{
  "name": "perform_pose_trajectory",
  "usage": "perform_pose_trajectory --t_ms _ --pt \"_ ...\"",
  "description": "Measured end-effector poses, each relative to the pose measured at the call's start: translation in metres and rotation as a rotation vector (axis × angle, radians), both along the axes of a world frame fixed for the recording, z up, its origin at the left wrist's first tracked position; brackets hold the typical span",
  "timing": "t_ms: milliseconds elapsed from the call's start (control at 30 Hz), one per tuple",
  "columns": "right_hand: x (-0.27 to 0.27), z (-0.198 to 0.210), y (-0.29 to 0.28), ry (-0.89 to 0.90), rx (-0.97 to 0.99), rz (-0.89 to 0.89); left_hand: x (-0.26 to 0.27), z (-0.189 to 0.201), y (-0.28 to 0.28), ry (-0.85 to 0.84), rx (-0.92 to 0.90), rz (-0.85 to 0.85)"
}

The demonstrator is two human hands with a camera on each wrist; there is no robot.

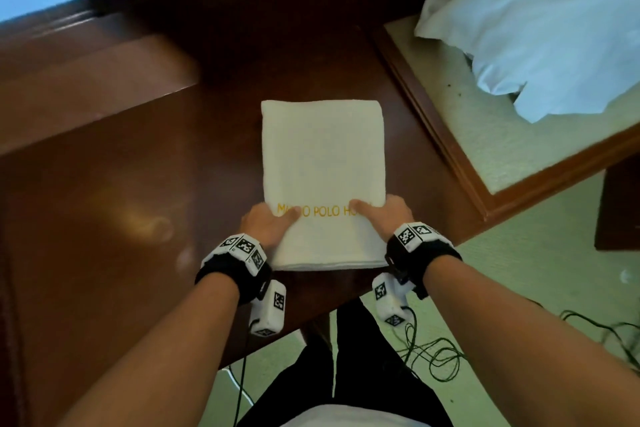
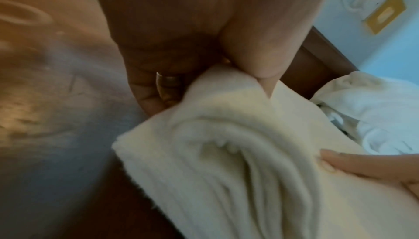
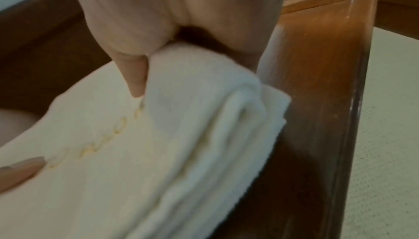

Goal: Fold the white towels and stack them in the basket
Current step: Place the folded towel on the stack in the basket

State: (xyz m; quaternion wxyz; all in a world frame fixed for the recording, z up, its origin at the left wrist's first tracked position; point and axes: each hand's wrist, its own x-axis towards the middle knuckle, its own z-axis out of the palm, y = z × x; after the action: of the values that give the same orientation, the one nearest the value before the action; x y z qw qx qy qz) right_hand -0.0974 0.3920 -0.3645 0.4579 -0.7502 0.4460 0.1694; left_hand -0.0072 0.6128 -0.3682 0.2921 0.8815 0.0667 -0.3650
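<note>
Folded towel flat at the desk's near edge. Left hand and right hand pinching its near corners; layered folds plain only from the wrists.

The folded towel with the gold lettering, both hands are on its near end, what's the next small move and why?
Probably lift the near end and fold it away over the far half. The towel lies long on the wooden table, and the left hand and right hand each pinch a near corner, thumbs on top. No basket is in view.
</note>
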Motion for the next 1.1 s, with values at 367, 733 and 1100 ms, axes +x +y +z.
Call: perform_pose_trajectory --t_ms 367,733,1100 --pt "-0.032 0.086 -0.019 -0.126 -0.090 -0.012 -0.033 0.086 -0.046 -0.311 -0.181 -0.090" --pt "-0.082 0.171 -0.131 -0.362 -0.147 -0.097 -0.044 0.182 -0.183 -0.502 -0.359 -0.317" --pt "-0.152 0.225 -0.345 -0.496 -0.279 -0.270 -0.093 0.229 -0.417 -0.573 -0.557 -0.417"
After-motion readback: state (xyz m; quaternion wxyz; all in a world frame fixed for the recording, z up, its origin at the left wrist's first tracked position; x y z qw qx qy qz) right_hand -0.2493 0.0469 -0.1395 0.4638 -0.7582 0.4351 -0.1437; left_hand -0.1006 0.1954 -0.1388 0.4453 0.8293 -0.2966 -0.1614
